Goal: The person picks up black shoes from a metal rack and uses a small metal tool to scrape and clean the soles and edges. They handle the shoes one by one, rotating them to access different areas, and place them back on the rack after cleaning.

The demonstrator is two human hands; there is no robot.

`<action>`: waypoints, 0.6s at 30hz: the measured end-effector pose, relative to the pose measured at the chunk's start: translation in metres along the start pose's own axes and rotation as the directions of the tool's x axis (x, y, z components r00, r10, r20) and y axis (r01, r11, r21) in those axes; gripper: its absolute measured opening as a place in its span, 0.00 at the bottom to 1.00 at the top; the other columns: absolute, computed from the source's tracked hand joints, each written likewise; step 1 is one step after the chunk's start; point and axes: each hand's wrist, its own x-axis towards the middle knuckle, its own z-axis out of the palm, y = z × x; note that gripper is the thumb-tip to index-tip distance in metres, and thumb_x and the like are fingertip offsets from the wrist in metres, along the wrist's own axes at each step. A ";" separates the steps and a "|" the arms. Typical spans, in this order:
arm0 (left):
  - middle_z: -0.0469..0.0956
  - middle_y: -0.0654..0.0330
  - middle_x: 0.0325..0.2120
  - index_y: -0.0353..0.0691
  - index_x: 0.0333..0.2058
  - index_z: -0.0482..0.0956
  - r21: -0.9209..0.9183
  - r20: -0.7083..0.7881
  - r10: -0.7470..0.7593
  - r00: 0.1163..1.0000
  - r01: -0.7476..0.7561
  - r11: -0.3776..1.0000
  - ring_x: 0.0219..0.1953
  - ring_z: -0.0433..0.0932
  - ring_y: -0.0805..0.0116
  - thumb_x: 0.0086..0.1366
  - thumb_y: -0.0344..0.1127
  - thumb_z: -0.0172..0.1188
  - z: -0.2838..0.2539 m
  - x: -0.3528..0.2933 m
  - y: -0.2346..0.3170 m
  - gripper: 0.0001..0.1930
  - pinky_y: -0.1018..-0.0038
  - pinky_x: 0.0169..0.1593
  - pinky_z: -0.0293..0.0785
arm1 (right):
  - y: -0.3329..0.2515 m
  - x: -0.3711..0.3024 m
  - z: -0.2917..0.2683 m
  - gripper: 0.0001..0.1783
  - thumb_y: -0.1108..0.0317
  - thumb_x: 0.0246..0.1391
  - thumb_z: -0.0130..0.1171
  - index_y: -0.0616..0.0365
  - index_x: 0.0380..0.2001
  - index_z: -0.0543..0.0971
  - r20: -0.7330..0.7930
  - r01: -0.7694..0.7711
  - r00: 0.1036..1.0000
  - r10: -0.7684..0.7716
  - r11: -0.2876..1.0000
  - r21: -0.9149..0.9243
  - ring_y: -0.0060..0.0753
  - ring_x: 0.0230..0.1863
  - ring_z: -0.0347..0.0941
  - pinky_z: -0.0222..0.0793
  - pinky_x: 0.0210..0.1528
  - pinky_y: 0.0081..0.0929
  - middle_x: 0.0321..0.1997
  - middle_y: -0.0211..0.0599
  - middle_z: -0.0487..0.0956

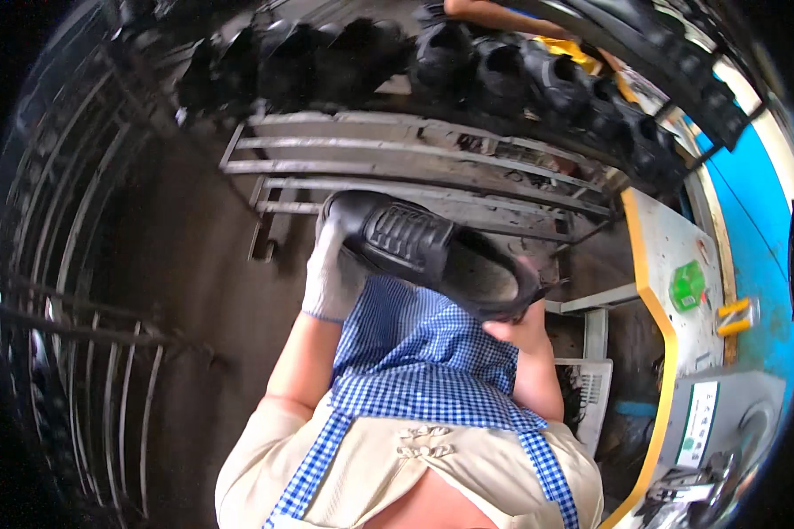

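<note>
A black lace-up shoe (395, 236) is held in front of my blue checked apron (423, 375), its toe to the left and its opening facing up on the right. My left hand (330, 275), in a white glove, is closed around the toe end, with its fingers mostly hidden beneath the shoe. At the heel, my bare right hand (522, 319) grips the shoe from below and behind. The pale insole shows through the opening.
Ahead, black shoes (441, 66) line a metal rack (397, 148). More metal racking (115, 397) stands left. A yellow-edged worktable (657, 229) on the right bears a green container (687, 286) and a grey machine (723, 414). Another person's arm (507, 16) reaches in beyond the rack.
</note>
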 end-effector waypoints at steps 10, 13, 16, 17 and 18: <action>0.77 0.58 0.50 0.37 0.58 0.70 0.507 0.039 0.301 0.953 -0.278 0.816 0.52 0.76 0.66 0.52 0.30 0.72 0.009 -0.020 0.022 0.33 0.67 0.59 0.73 | 0.018 -0.003 0.002 0.15 0.71 0.50 0.68 0.61 0.43 0.82 0.115 -0.091 0.965 0.237 0.710 -0.699 0.40 0.32 0.78 0.73 0.35 0.34 0.36 0.43 0.79; 0.78 0.57 0.49 0.36 0.56 0.73 0.597 0.116 0.217 0.969 -0.243 0.765 0.51 0.77 0.66 0.45 0.30 0.77 0.013 -0.024 0.026 0.37 0.67 0.59 0.73 | 0.004 0.021 0.011 0.14 0.73 0.54 0.65 0.61 0.45 0.82 0.141 0.047 0.989 0.050 0.790 -0.611 0.38 0.27 0.75 0.71 0.32 0.31 0.32 0.38 0.77; 0.79 0.56 0.48 0.34 0.54 0.75 0.622 0.192 0.065 0.979 -0.172 0.764 0.51 0.77 0.66 0.44 0.32 0.78 0.013 -0.025 0.029 0.36 0.68 0.59 0.73 | -0.030 0.045 0.032 0.16 0.74 0.56 0.63 0.56 0.49 0.82 0.204 0.162 0.978 -0.054 0.810 -0.563 0.33 0.23 0.72 0.71 0.28 0.30 0.30 0.35 0.74; 0.79 0.56 0.48 0.34 0.54 0.76 0.652 0.211 0.036 0.977 -0.168 0.739 0.51 0.77 0.66 0.44 0.33 0.78 0.013 -0.025 0.028 0.36 0.68 0.59 0.73 | -0.038 0.051 0.037 0.18 0.74 0.55 0.63 0.53 0.50 0.82 0.231 0.213 0.968 -0.094 0.796 -0.567 0.32 0.23 0.72 0.70 0.27 0.30 0.29 0.34 0.74; 0.79 0.56 0.48 0.34 0.54 0.76 0.685 0.230 0.004 0.973 -0.165 0.710 0.51 0.77 0.65 0.44 0.34 0.79 0.013 -0.023 0.026 0.36 0.68 0.59 0.73 | -0.043 0.056 0.042 0.19 0.74 0.55 0.63 0.50 0.52 0.82 0.256 0.262 0.957 -0.135 0.781 -0.567 0.30 0.22 0.71 0.69 0.25 0.29 0.29 0.33 0.74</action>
